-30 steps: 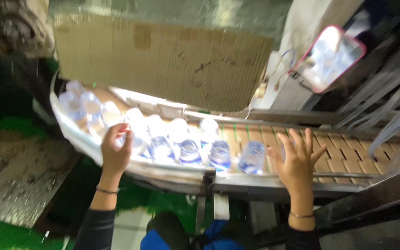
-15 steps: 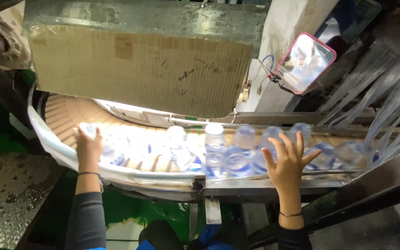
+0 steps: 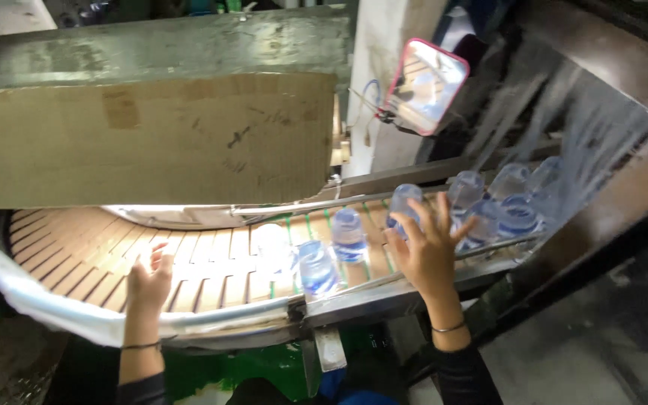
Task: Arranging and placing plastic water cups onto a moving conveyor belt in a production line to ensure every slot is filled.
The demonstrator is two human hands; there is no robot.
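Eight clear plastic bottles [image 3: 349,234] with blue labels are showing on one curved slatted conveyor belt [image 3: 204,259]; three are standing apart near the middle, and about five are crowding together toward the right end, where blur is making the count uncertain. Two hands are showing, one left hand [image 3: 148,279] and one right hand [image 3: 427,251]. One pink-framed mirror [image 3: 424,86] is hanging above, and one cardboard sheet [image 3: 151,139].
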